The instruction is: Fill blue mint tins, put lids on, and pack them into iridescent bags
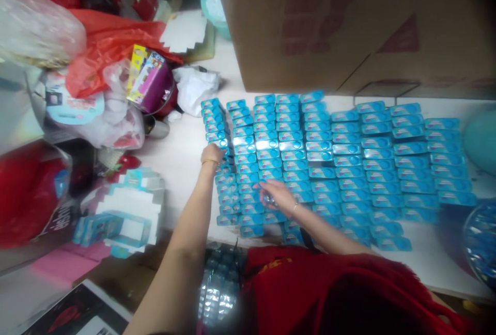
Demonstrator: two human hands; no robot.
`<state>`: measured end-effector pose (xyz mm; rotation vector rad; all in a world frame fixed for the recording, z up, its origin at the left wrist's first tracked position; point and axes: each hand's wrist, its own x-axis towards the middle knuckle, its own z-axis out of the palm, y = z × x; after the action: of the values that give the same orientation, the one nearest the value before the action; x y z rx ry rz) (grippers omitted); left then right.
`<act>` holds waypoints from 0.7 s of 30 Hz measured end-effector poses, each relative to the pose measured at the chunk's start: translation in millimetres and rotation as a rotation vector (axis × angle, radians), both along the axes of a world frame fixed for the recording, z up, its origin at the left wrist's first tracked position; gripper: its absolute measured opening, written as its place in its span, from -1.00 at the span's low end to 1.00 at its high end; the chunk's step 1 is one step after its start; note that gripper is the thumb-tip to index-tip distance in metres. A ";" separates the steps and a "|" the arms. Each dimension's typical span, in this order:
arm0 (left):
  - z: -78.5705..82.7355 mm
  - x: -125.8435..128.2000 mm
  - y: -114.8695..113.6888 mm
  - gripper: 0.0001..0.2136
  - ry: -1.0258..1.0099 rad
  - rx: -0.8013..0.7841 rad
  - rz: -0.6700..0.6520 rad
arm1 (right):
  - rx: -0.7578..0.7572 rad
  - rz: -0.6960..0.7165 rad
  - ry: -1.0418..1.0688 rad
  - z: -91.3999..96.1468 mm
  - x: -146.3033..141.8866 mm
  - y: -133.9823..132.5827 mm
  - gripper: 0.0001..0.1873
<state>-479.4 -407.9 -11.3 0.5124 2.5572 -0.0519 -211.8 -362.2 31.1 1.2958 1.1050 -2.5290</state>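
Observation:
Rows of small blue boxes (290, 154) lie in overlapping columns across a white table. At the leftmost column of boxes (212, 113), my left hand (212, 154) reaches down with its fingers pressed together; what they pinch, if anything, is hidden. Small clear, shiny pieces (232, 198) seem to lie on the lower boxes of that column. Above the middle columns hovers my right hand (279, 196), its fingers curled around small shiny pieces (268, 198) too blurred to name.
A big cardboard box (302, 25) stands along the back. To the left are red plastic bags (112, 30), a purple box (153, 84) and a stack of flat white-and-blue cartons (132, 211). At the right edge sits a tub of shiny packs (480, 242).

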 end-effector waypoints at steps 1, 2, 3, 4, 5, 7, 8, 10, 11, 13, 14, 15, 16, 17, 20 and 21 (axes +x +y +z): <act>-1.4 -5.0 2.3 -0.70 -0.022 -0.056 -0.021 | -0.010 -0.002 0.003 -1.3 -1.5 0.2 -0.71; -2.3 -9.6 4.2 -0.66 -0.036 -0.101 -0.037 | -0.021 -0.008 0.008 -2.7 -3.2 0.5 -0.71; -2.5 -13.6 5.9 -0.62 -0.041 -0.133 -0.047 | -0.033 -0.018 0.015 -4.2 -5.1 1.0 -0.70; -1.8 -16.7 7.3 -0.58 -0.040 -0.155 -0.052 | -0.047 -0.030 0.023 -5.9 -7.1 1.7 -0.70; -0.1 -18.6 8.5 -0.55 -0.038 -0.176 -0.052 | -0.061 -0.042 0.036 -7.4 -9.1 2.5 -0.69; 6.7 -16.8 9.3 -0.52 -0.012 -0.200 -0.047 | -0.090 -0.052 0.071 -10.0 -12.8 4.9 -0.68; 11.5 -12.3 8.5 -0.53 0.010 -0.188 -0.049 | -0.107 -0.052 0.094 -10.8 -14.3 6.4 -0.68; 22.5 5.1 3.0 -0.59 0.046 -0.053 -0.069 | -0.147 -0.050 0.131 -11.3 -16.5 9.7 -0.69; 27.9 17.9 -1.9 -0.62 0.022 0.079 -0.091 | -0.166 -0.049 0.142 -11.1 -17.4 11.1 -0.70; 36.4 49.9 -15.1 -0.65 -0.148 0.404 -0.146 | -0.183 -0.042 0.149 -10.4 -19.4 12.4 -0.72; 38.8 67.5 -22.6 -0.65 -0.279 0.549 -0.167 | -0.176 -0.037 0.142 -10.1 -20.9 11.8 -0.75; 39.6 84.9 -29.9 -0.67 -0.395 0.658 -0.175 | -0.164 -0.032 0.131 -10.2 -22.6 10.2 -0.76; 38.7 100.8 -36.8 -0.72 -0.468 0.735 -0.157 | -0.152 -0.025 0.116 -10.6 -24.7 7.8 -0.78; 36.4 114.2 -42.8 -0.78 -0.504 0.782 -0.109 | -0.141 -0.020 0.096 -11.4 -27.0 4.8 -0.79; 24.0 129.9 -55.2 -0.89 -0.460 0.823 0.094 | -0.133 -0.011 0.066 -15.1 -33.8 -5.4 -0.77; 19.6 125.8 -57.6 -0.90 -0.419 0.819 0.151 | -0.145 -0.010 0.068 -16.2 -35.4 -7.9 -0.78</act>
<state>-353.5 -465.6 8.3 0.5384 2.1028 1.0696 -247.2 -370.1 15.0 1.1910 0.9092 -2.6226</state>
